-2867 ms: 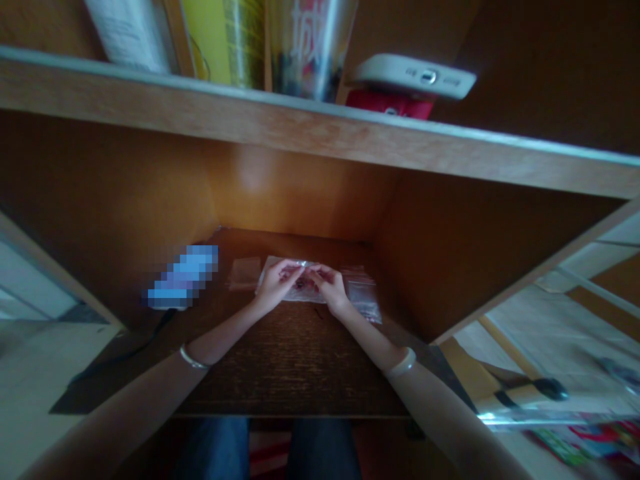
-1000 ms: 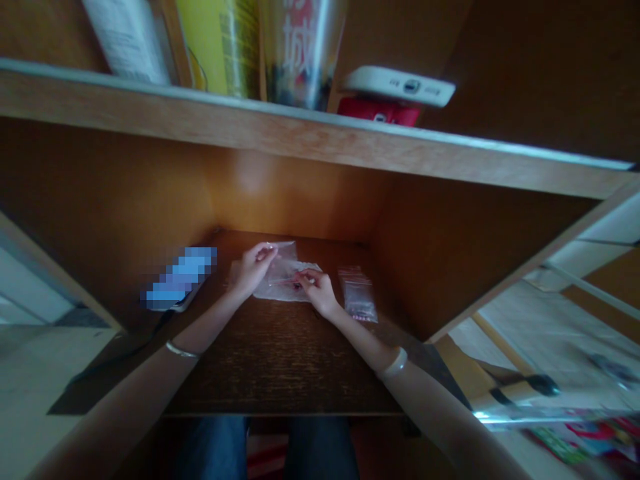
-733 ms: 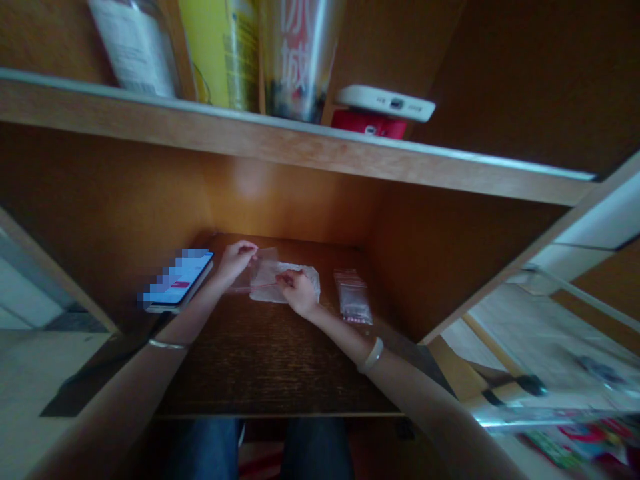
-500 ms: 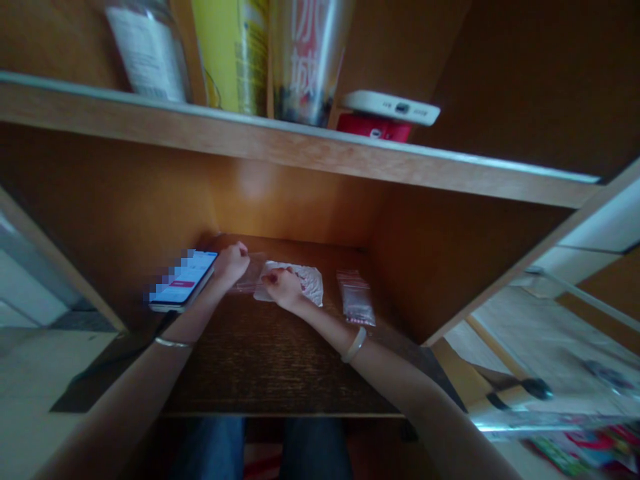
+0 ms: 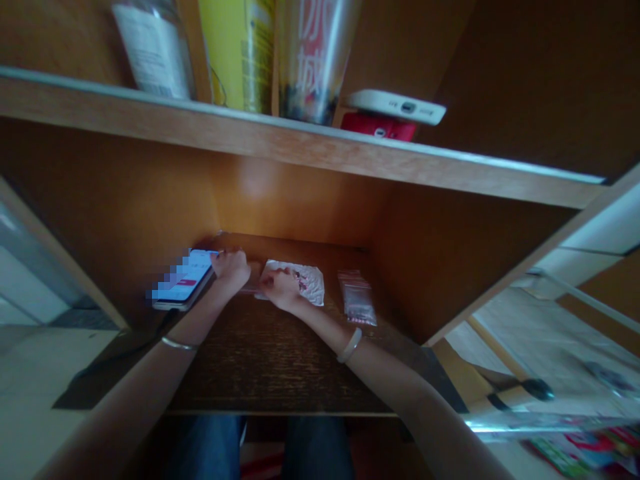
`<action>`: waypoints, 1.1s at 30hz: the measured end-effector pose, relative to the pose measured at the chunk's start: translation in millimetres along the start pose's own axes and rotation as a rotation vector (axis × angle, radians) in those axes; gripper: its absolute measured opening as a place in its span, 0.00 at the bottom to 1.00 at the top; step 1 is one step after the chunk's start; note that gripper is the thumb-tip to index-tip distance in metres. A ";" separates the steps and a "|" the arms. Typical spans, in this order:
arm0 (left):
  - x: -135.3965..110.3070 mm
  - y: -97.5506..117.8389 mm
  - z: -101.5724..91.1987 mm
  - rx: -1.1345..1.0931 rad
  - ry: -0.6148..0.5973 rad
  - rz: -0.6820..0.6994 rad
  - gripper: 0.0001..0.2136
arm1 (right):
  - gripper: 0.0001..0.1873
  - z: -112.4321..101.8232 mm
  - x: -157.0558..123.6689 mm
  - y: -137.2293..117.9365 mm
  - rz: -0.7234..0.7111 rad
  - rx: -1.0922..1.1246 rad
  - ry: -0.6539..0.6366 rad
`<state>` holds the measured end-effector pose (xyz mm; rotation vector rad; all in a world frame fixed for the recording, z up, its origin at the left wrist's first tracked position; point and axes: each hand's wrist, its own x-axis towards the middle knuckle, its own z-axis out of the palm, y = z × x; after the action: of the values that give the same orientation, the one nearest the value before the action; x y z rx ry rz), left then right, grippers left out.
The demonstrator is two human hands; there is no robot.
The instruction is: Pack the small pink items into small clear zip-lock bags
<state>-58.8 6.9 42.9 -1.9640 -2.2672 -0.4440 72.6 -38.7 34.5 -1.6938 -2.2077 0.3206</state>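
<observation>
My left hand [image 5: 233, 269] is at the right edge of a phone [image 5: 187, 277] with a lit screen. One finger reaches out over the phone's upper right corner, and the others look loosely bent. My right hand [image 5: 281, 288] rests over a crinkled white sheet [image 5: 313, 283] with small dark reddish bits on it. Its fingers are drawn together in a pinch; whatever is between them is too small to make out. Between the hands lies a clear plastic bag [image 5: 250, 285], partly covered by my left hand. Further right are clear zip bags [image 5: 357, 298] with small pinkish beads at the bottom.
A wooden shelf edge [image 5: 300, 137] crosses above my hands. On it stand a labelled jar [image 5: 155, 53], a yellow container [image 5: 237, 57], a clear cup [image 5: 315, 63] and a white device [image 5: 395, 107] over a red box [image 5: 377, 127]. A dark cable [image 5: 120, 353] runs from the phone.
My left hand has turned away from the clear bag toward the phone, and a finger now reaches over the screen's edge. The right hand stays over the white sheet.
</observation>
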 end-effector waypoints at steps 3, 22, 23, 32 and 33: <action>-6.8 6.5 -4.0 -0.001 0.155 0.097 0.17 | 0.13 -7.3 -4.7 1.4 -0.007 -0.035 0.035; -91.0 74.6 7.0 -0.634 0.018 1.154 0.15 | 0.18 -104.6 -71.4 126.3 0.324 -0.377 -0.116; -91.6 74.4 7.2 -0.625 0.011 1.156 0.15 | 0.18 -104.2 -72.7 129.9 0.322 -0.357 -0.098; -87.9 72.0 11.0 -0.634 0.013 1.121 0.14 | 0.06 -104.1 -60.4 158.1 0.250 -0.106 -0.178; -87.9 72.0 11.3 -0.632 0.016 1.120 0.14 | 0.06 -103.3 -58.4 162.1 0.237 -0.071 -0.191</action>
<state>27.0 -64.7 18.9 -3.0239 -0.7094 -1.0274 271.1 -55.0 60.6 -2.0463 -2.1717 0.4866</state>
